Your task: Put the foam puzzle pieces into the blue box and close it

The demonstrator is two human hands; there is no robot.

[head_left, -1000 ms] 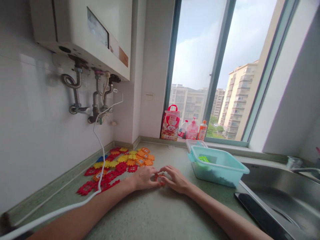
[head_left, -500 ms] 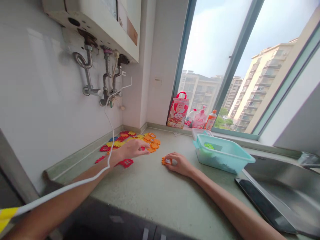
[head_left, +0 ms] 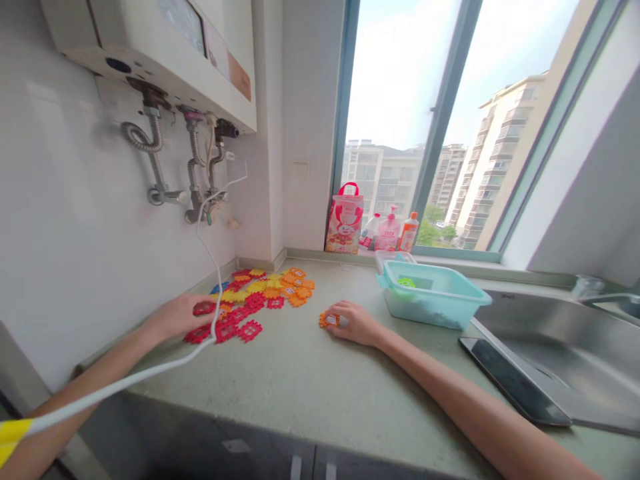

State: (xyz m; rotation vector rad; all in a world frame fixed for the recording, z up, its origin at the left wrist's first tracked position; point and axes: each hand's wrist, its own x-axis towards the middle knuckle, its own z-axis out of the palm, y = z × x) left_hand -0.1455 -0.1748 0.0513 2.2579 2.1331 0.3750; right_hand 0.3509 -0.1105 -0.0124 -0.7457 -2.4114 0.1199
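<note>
My left hand (head_left: 177, 316) is at the left edge of a spread of flat, notch-edged plastic building pieces, its thumb and fingers curled around a red piece (head_left: 203, 308). More red pieces (head_left: 250, 331) lie beside it, some overlapping. Behind them are yellow pieces (head_left: 257, 287), orange pieces (head_left: 299, 293) and a bit of blue. On the counter, right of the pile, my right hand (head_left: 357, 323) rests with its fingers closed on an orange notched piece (head_left: 329, 321), which they partly cover.
A turquoise plastic tub (head_left: 435, 303) with a green piece inside stands at right. A phone (head_left: 515, 380) lies beside the metal sink (head_left: 565, 347). A white cable (head_left: 160, 369) hangs across my left forearm. Bottles (head_left: 387, 233) and a pink bag (head_left: 345, 223) line the windowsill.
My left hand has moved left and back from the middle of the pile to the red pieces at its left edge. My right hand stays at the orange piece. The view has shifted slightly right.
</note>
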